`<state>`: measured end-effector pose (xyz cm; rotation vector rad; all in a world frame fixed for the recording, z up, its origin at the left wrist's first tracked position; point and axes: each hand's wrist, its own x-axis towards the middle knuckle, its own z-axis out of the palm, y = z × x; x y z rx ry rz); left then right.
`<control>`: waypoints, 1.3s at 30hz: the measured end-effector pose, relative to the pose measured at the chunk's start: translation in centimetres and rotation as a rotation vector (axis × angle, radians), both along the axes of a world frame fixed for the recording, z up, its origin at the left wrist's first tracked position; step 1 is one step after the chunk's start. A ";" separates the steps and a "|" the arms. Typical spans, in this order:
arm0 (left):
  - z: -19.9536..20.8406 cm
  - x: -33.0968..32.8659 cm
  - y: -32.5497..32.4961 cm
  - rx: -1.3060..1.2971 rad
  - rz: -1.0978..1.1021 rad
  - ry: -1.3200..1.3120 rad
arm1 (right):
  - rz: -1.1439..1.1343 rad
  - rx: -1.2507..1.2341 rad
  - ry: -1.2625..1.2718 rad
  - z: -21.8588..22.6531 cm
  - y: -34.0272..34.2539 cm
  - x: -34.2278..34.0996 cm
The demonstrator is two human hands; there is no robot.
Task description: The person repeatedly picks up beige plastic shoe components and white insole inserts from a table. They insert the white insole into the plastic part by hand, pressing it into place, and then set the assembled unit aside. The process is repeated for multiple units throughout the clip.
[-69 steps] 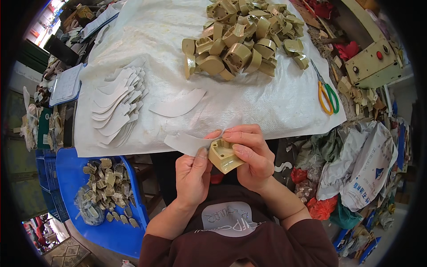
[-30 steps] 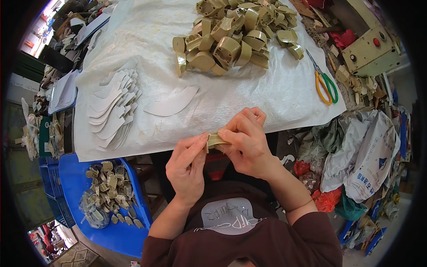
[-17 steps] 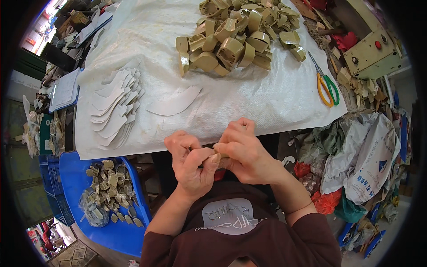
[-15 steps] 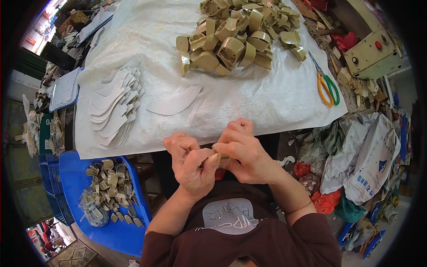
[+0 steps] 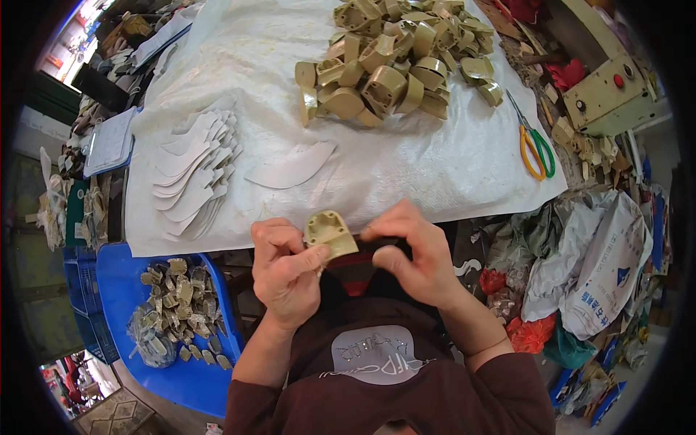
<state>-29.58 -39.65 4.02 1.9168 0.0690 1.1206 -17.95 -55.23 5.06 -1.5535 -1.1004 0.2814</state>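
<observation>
I read the tan part (image 5: 330, 233) at the near edge of the white sheet (image 5: 413, 170), its picture overlapping that edge; its rounded end points up and a little left, toward the sheet, and its straight, glossy end slants down to the right, toward the wearer's lap; its long axis appears to lean from upper left to lower right, and its hollow face with small holes is turned up to me. My left hand (image 5: 285, 272) is clamped on the part, thumb laid over the lower left of the face, fingers curled at its left side and partly hidden; most of the part juts out to the right of that pinch. My right hand (image 5: 417, 254) has thumb and forefinger spread apart, the forefinger's tip just beside the part's right edge; both forearms rise from below toward the sheet's near edge, elbows bent. On the sheet, a single curved white piece (image 5: 293, 166) lies near that edge; a stack of white pieces (image 5: 194, 174) is at its left, a heap of tan parts (image 5: 395, 69) at its far side, and scissors (image 5: 536, 148) at its right.
</observation>
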 end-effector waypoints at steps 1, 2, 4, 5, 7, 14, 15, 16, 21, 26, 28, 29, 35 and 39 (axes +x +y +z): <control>0.3 0.0 -0.4 -0.030 -0.003 -0.036 | 0.006 0.025 0.282 -0.7 -0.1 -0.6; 0.5 0.1 -1.0 -0.065 -0.011 -0.071 | 0.007 0.046 0.564 -1.2 -0.3 -1.3; 0.9 0.3 -1.6 -0.080 -0.027 -0.117 | 0.063 0.107 0.867 -2.2 -0.5 -1.6; 0.7 0.3 -1.8 -0.099 -0.105 -0.092 | 0.044 0.180 0.945 -1.8 -0.3 -1.9; 0.5 0.2 -2.1 -0.137 -0.266 -0.041 | 0.000 0.332 1.097 -0.8 0.4 -2.4; 0.8 0.2 -2.0 0.398 -0.050 0.089 | 0.086 0.308 1.053 -0.6 -0.9 -2.4; 0.9 0.3 -2.1 0.442 -0.025 0.103 | 0.076 0.294 1.045 -0.7 -0.9 -2.5; 1.0 0.4 -2.3 0.486 0.002 0.118 | 0.066 0.279 1.038 -0.7 -1.0 -2.6; 1.9 0.7 -3.0 0.595 0.064 0.194 | 0.013 0.224 0.862 -0.2 -0.6 -2.9; 2.4 0.7 -2.9 0.617 0.057 0.293 | -0.011 0.028 0.634 0.0 -0.3 -2.6; 1.6 1.0 -2.1 0.554 0.037 0.248 | 0.002 -0.039 0.545 0.4 -0.1 -1.9; 1.2 1.1 -1.7 0.523 0.024 0.225 | 0.040 0.004 0.552 0.1 -0.1 -1.6; 0.1 0.4 -1.7 0.009 -0.230 0.102 | 0.297 -0.078 0.769 -1.1 -0.5 2.4; -0.1 0.5 -2.0 0.107 -0.171 0.090 | 0.401 -0.016 0.906 -1.7 -0.5 2.4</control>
